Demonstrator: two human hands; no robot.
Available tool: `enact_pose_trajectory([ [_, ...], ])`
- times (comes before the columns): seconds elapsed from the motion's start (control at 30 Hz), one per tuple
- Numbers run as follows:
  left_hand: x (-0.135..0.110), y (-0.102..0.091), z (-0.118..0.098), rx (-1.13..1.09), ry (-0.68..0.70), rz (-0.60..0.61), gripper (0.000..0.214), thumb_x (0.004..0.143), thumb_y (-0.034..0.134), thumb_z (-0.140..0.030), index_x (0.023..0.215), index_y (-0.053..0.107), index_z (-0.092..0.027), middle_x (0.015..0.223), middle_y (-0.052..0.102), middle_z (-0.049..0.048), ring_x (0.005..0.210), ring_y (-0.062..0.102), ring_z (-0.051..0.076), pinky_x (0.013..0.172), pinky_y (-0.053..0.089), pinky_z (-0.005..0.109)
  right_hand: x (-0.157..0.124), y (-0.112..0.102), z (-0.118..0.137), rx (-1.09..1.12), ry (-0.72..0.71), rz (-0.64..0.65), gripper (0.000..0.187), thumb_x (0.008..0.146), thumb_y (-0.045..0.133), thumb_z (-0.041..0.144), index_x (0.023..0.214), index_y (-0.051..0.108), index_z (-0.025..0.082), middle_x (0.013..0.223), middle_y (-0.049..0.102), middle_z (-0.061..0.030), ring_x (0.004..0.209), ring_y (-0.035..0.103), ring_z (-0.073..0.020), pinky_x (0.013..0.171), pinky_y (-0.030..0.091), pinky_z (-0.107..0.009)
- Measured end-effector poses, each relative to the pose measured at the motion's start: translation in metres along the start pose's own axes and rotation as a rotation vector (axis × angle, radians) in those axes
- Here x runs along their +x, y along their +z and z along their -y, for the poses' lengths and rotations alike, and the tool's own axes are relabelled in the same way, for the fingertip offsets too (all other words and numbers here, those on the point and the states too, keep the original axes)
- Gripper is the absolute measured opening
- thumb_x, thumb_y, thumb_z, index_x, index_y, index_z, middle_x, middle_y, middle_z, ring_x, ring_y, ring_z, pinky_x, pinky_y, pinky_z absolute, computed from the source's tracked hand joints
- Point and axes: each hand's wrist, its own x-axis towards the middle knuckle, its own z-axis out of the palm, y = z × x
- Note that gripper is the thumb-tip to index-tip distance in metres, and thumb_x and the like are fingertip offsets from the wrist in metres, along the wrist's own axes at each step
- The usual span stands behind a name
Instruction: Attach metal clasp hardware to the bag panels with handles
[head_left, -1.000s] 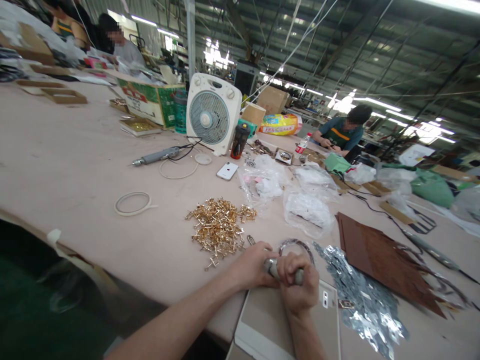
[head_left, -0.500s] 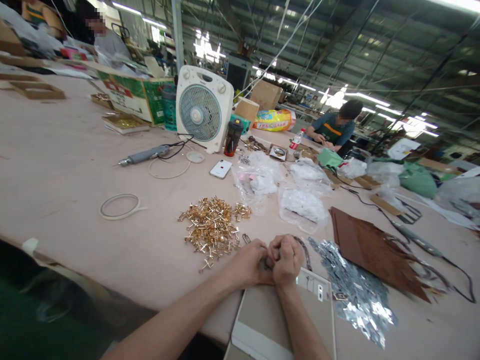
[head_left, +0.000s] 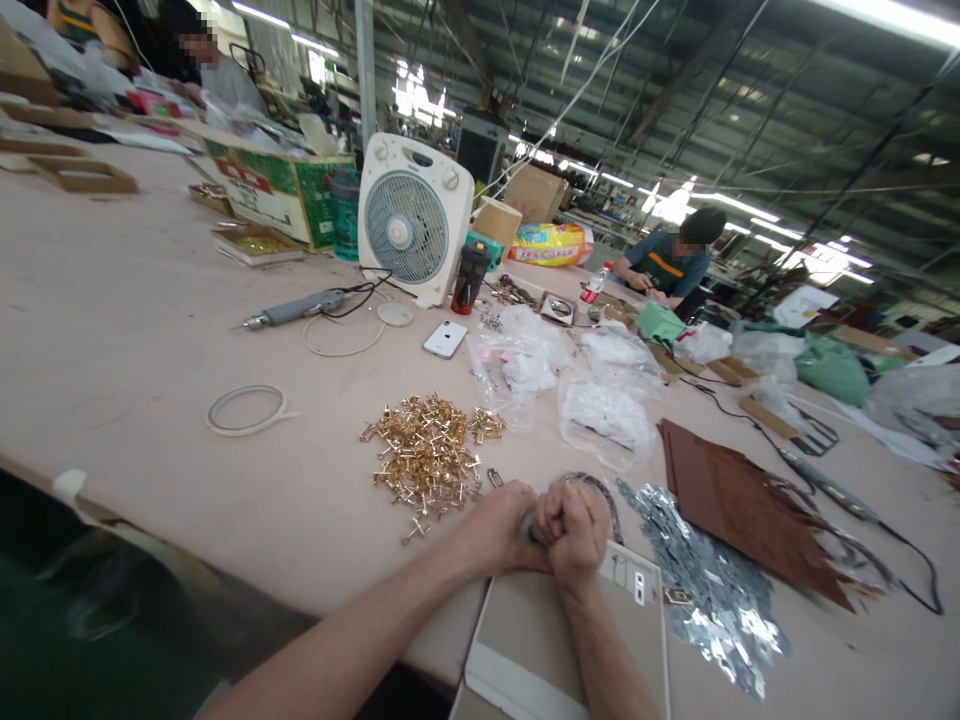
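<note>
Gray object [head_left: 532,522], mostly hidden, lower centre of frame, pressed between two fists. Left hand [head_left: 496,528] closed around it; right hand [head_left: 576,530] closed around it too, knuckles touching. Flat board [head_left: 525,640] just below. Gold fittings [head_left: 427,460] heaped left on counter [head_left: 150,330]; silver scraps [head_left: 705,580] right.

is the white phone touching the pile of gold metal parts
No, the white phone lies apart from the pile of gold parts, farther back toward the fan.
</note>
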Motion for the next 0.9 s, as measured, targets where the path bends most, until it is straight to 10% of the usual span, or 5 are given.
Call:
enact_pose_trajectory([
  [0.27,-0.003,0.0,0.001,0.017,-0.026,-0.001,0.054,0.061,0.097,-0.039,0.108,0.074,-0.022,0.115,0.071,0.0063,0.107,0.065,0.027,0.096,0.049,0.032,-0.003,0.004,0.022,0.048,-0.214,-0.009,0.04,0.1,0.06,0.039,0.063,0.054,0.022,0.05,0.035,0.0061,0.043,0.036,-0.0111,0.046,0.032,-0.026],
  [0.53,-0.001,-0.001,-0.007,-0.027,0.026,-0.006,0.031,0.068,0.088,-0.03,0.091,0.069,-0.021,0.107,0.071,0.0042,0.102,0.066,0.024,0.093,0.053,0.031,-0.008,-0.005,-0.017,-0.163,-0.073,-0.064,0.047,0.099,0.058,0.046,0.059,0.047,0.023,0.051,0.04,0.0049,0.045,0.035,-0.0116,0.046,0.029,-0.027],
  [0.7,-0.003,0.006,0.007,0.041,0.037,-0.067,0.043,0.079,0.079,-0.035,0.12,0.071,-0.023,0.13,0.071,0.0078,0.12,0.067,0.029,0.107,0.054,0.04,-0.014,-0.009,-0.015,-0.169,-0.09,-0.168,0.049,0.094,0.063,0.055,0.06,0.048,0.022,0.052,0.045,0.0042,0.047,0.039,-0.0113,0.05,0.034,-0.026],
  [0.9,0.009,0.011,0.047,0.332,0.179,-0.13,0.061,0.08,0.078,-0.052,0.135,0.067,-0.028,0.138,0.071,0.0059,0.124,0.069,0.034,0.106,0.059,0.047,-0.007,-0.073,0.024,0.094,-0.157,-0.55,0.051,0.092,0.063,0.059,0.063,0.04,0.024,0.049,0.032,0.0102,0.039,0.024,-0.0066,0.038,0.019,-0.02],
])
